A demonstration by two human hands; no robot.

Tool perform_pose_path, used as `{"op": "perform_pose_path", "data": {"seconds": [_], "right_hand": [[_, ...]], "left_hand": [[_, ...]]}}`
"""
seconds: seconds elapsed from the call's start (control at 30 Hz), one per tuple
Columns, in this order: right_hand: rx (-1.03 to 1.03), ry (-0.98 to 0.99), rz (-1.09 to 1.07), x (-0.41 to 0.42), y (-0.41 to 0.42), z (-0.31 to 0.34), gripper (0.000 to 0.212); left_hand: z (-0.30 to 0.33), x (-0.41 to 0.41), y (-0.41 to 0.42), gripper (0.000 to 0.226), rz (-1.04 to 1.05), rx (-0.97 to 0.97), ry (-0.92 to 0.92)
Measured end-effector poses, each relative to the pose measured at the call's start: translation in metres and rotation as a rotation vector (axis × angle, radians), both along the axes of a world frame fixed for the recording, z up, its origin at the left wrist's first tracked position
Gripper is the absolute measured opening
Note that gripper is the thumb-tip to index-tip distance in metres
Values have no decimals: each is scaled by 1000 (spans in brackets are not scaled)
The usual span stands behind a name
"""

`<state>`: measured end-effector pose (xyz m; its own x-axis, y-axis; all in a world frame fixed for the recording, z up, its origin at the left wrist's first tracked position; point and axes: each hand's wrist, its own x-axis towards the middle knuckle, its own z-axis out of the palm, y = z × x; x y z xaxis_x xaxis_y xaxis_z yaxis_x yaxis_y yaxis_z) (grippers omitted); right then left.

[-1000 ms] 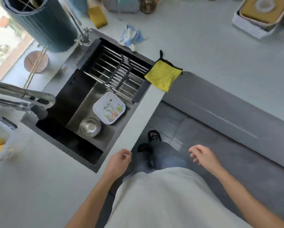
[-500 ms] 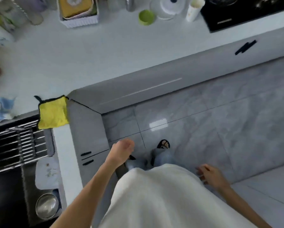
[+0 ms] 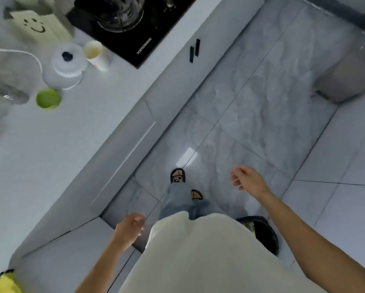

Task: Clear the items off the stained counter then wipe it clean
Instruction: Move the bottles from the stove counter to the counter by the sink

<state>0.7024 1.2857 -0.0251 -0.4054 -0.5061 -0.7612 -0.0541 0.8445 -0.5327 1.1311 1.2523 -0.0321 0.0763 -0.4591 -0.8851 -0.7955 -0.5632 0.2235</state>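
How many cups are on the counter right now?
2. A green cup stands near the counter's left side, and a white cup stands beside the black stovetop, right of a clear lid. Blurred clutter at the far left may hide more.

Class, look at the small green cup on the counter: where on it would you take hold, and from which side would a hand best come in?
Grip the green cup round its outer wall, just under the rim. It stands upright, mouth up, and looks round with no visible handle. Probably come from the counter's front edge: bare counter lies on that side, while a lidded white container stands close behind it. Both the left hand and the right hand hold nothing.
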Motion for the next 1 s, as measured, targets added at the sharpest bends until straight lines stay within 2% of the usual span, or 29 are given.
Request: {"op": "perform_pose_path", "data": {"seconds": [0.13,0.27,0.43,0.57,0.67,0.8,0.87,0.93,1.0], "right_hand": [[-52,4,-116,-25,-33,6,21],[-22,-7,-185,-46,-47,8,22],[77,-33,-334,-65,-36,6,22],[167,-51,-473,-79,-7,-1,18],[210,-136,-564,-101,13,-9,17],[270,-136,-595,-149,8,-15,22],[285,-114,-572,-183,-7,-15,21],[261,-185,-551,-225,-29,-13,20],[246,-179,-599,-270,-57,-11,18]], "left_hand": [[-11,-23,-64,22,-129,28,-39],[-17,-75,-144,32,-236,19,-7],[-10,-175,-235,20,-340,-10,86],[6,-268,-291,24,-501,-47,175],[10,-336,-324,20,-587,-69,249],[11,-417,-361,12,-625,-65,292],[9,-449,-374,12,-644,-79,290],[8,-475,-385,14,-656,-83,272],[9,-494,-395,19,-661,-79,232]]}}
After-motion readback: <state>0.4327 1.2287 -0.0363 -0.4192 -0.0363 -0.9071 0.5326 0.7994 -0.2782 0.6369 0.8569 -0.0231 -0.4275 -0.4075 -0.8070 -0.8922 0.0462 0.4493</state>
